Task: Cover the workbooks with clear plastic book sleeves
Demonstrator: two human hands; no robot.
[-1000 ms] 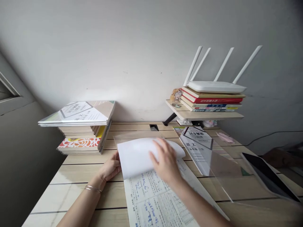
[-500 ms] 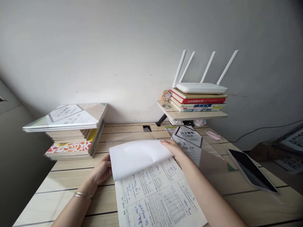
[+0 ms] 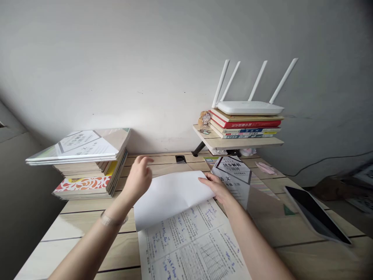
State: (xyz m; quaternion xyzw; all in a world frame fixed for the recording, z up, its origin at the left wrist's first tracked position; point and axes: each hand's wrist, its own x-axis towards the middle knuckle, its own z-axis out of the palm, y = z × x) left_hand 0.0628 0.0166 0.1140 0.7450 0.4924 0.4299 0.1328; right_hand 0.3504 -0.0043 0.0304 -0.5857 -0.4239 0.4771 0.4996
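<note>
A booklet [image 3: 186, 249] with printed text, a table and blue handwriting lies on the desk before me. Across its far part a blank white sheet [image 3: 171, 198] is folded over and curves upward. My right hand [image 3: 217, 188] pinches that sheet at its far right corner, thumb on top. Raised above the desk by the sheet's far left edge, my left hand [image 3: 139, 175] has its index finger stretched to the right and a gap to the thumb. Nothing shows in it. A printed grey-and-white book cover [image 3: 233, 179] in clear film lies beyond my right hand.
Books [image 3: 87, 182] are stacked at the left. A small raised shelf [image 3: 247, 144] at the back right carries more books, a white router [image 3: 250, 107] and a small figurine [image 3: 204, 118]. A dark-screened tablet [image 3: 317, 214] lies near the right edge, a pink item [image 3: 265, 168] behind it.
My left hand has come off the sheet's left side and risen up and to the right. My right hand keeps hold of the corner. The view has shifted slightly.
</note>
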